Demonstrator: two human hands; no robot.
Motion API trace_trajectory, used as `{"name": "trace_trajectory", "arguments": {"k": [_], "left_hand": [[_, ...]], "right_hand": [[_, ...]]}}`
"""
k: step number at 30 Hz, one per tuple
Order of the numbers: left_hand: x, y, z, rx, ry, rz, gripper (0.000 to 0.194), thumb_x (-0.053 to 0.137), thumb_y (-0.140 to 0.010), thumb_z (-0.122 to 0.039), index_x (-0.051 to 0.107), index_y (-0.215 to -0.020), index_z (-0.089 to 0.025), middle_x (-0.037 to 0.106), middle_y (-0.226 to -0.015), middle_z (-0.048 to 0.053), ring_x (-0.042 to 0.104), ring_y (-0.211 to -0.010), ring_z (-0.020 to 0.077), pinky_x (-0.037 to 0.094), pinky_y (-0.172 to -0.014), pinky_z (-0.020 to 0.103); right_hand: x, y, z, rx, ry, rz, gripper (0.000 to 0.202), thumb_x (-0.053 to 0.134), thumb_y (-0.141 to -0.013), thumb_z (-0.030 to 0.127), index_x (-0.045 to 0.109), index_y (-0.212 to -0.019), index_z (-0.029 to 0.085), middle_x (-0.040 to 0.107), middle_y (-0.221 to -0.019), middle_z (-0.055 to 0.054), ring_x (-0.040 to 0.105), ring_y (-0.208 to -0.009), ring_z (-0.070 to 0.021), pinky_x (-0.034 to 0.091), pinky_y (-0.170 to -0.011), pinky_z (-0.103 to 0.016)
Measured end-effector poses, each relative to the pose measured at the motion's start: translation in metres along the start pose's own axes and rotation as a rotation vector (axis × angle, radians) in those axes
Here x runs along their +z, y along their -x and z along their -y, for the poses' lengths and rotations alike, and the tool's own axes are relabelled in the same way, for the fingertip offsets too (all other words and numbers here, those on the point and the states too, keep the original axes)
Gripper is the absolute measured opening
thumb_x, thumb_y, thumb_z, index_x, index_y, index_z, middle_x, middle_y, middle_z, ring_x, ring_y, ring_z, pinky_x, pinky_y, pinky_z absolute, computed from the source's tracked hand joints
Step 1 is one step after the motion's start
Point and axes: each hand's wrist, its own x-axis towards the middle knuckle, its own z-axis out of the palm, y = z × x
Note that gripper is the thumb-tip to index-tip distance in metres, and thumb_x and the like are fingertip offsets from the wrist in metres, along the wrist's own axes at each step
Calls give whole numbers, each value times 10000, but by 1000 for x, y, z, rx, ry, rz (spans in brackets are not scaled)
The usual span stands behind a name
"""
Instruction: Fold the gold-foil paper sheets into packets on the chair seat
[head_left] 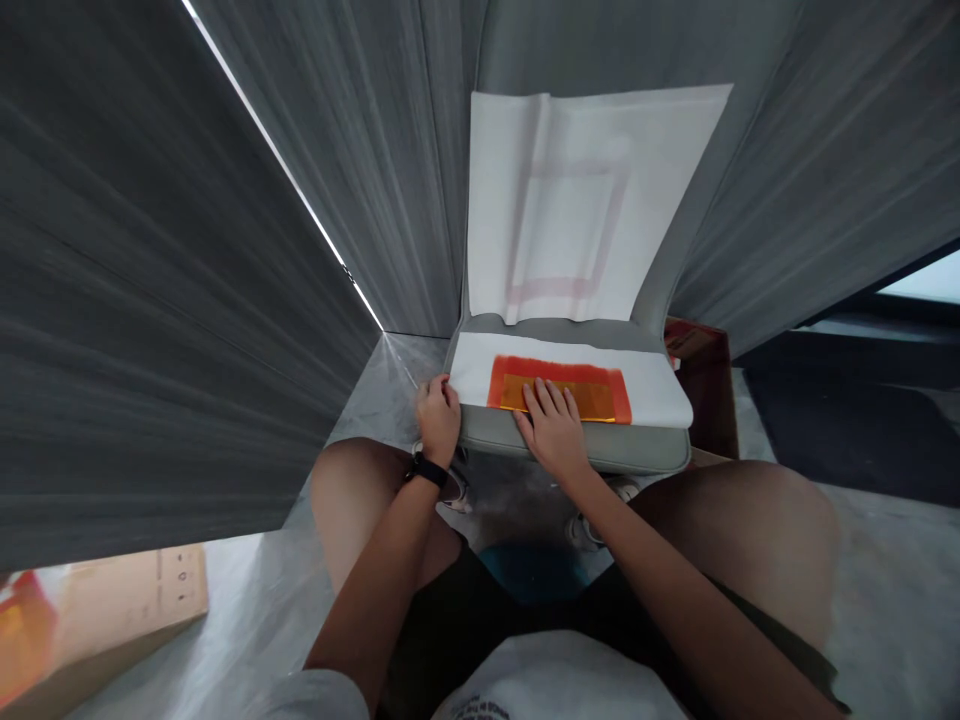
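Note:
A folded white sheet (652, 388) lies across the grey seat, with a red-orange printed frame around a shiny orange panel (600, 402). My right hand (555, 425) rests flat on that panel, fingers stretched out. At the sheet's left edge is my left hand (439, 418), its fingers curled in; they appear to pinch the sheet's corner, though the fingertips are partly hidden. A dark band circles my left wrist. Against the chair back leans a second white sheet (585, 200), creased lengthwise, with a faint reddish frame showing through.
The grey padded chair (570, 455) stands between my knees, with grey wood-look panels (360, 150) on both sides. A cardboard box (142, 590) with something orange on it is at lower left. Behind the seat's right side stands a reddish-brown box (709, 390). A dark mat (847, 430) lies farther right.

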Motion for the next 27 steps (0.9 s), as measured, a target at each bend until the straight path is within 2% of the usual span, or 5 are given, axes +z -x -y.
{"name": "trace_trajectory", "arguments": {"k": [8,11,16,20,27], "left_hand": [[-4,1,-6,10,-72,-42,316,463,-1007,-142,714,-1200,-141,694,-1114,169,680,-1038,294,554,-960,425],[-12,4,-25,186,-135,-58,340,465,-1058,-213,713,-1283,-156,687,-1271,183,639,-1196,315,509,-1071,477],[-10,11,-51,493,-189,139,421,435,-1101,-306,658,-1447,-215,596,-1549,112,491,-1477,313,345,-1268,525],[-1,20,-49,396,-265,222,488,390,-1113,-344,598,-1526,-190,565,-1587,128,495,-1493,327,339,-1272,559],[2,28,-49,306,-319,176,475,402,-1108,-340,626,-1502,-197,545,-1604,118,465,-1522,325,260,-1307,573]], "right_hand": [[-1,0,0,-10,15,27,577,375,-1115,450,620,-1496,93,588,-1556,-211,527,-1449,-362,307,-1255,-584],[-2,0,0,-9,16,36,584,366,-1115,456,616,-1500,95,588,-1557,-209,524,-1452,-360,312,-1251,-582],[-3,0,0,-8,21,49,579,369,-1114,453,617,-1500,99,583,-1565,-198,509,-1469,-347,288,-1272,-568],[-5,-1,0,-12,25,61,575,368,-1115,444,615,-1504,100,582,-1568,-193,500,-1481,-341,264,-1288,-571],[-8,-2,2,-31,43,35,558,365,-1120,425,631,-1485,98,592,-1562,-178,505,-1479,-337,259,-1292,-567]]}}
